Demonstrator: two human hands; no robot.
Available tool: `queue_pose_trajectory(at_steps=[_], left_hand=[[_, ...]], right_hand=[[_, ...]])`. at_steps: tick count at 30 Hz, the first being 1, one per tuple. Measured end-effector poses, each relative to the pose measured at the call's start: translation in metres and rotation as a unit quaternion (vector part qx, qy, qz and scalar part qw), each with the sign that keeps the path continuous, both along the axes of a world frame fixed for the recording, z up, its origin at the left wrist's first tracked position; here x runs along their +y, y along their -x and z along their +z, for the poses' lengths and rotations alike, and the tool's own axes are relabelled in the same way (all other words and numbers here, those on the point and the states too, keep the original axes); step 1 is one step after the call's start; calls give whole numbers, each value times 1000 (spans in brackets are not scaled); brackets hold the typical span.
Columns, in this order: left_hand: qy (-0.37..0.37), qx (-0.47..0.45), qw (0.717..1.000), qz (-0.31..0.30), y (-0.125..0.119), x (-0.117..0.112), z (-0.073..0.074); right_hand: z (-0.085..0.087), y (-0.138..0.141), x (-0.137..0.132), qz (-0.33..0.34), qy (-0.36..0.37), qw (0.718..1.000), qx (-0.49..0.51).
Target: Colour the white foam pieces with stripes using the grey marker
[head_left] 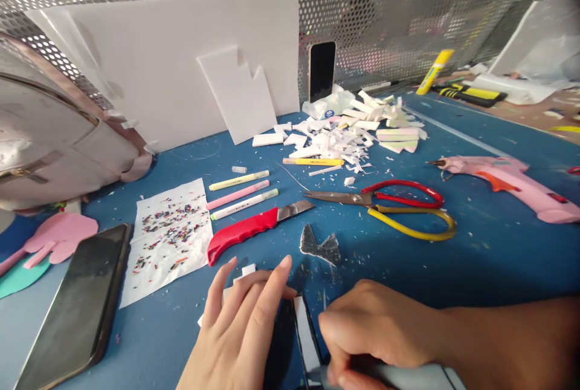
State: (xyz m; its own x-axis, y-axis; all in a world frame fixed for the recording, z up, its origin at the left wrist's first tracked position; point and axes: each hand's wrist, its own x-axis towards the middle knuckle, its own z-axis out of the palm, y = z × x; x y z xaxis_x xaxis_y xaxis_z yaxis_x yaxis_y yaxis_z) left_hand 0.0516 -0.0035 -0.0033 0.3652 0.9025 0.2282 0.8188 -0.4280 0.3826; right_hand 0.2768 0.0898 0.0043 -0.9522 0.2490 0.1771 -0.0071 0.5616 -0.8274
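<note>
Blue work table (498,245), seen from beside the person working at it. At far left a dark phone (75,308) lies flat, next to a white paper sheet (170,239) sprinkled with coloured flecks. A red craft knife (247,231) lies just beyond the left hand (240,329), which rests flat with fingers spread, pressing down a black and white foam piece (306,334) at the table's near edge. The right hand (376,335), just beside it, is clenched around a grey tool (408,375) whose tip is hidden. Beyond the hands lie a glittery bow (321,246), red and yellow scissors (399,211) and, far right, a pink glue gun (512,184)
</note>
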Motion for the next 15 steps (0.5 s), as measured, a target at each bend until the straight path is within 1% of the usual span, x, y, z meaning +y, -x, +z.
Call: queue_pose_trajectory(at_steps=[4,8,10,13,14,15], left_hand=[[-14,-10,1000,-5,0,0,-3],[-24,-19,1000,6,-1,0,-5],[-28,-22,999,8,-2,0,-5],[-31,-20,999,7,-3,0,-5],[-29,-19,999,6,-2,0,-4],[-25,-17,1000,5,-3,0,-4]], right_hand=[[-4,-1,6,50,51,997,-10],[-3,1,3,60,50,997,-1],[-2,1,-2,24,48,999,-2],[2,-1,-10,-80,53,995,-9],[3,-2,-11,-108,41,993,-26],[5,-3,-11,-119,34,991,-46]])
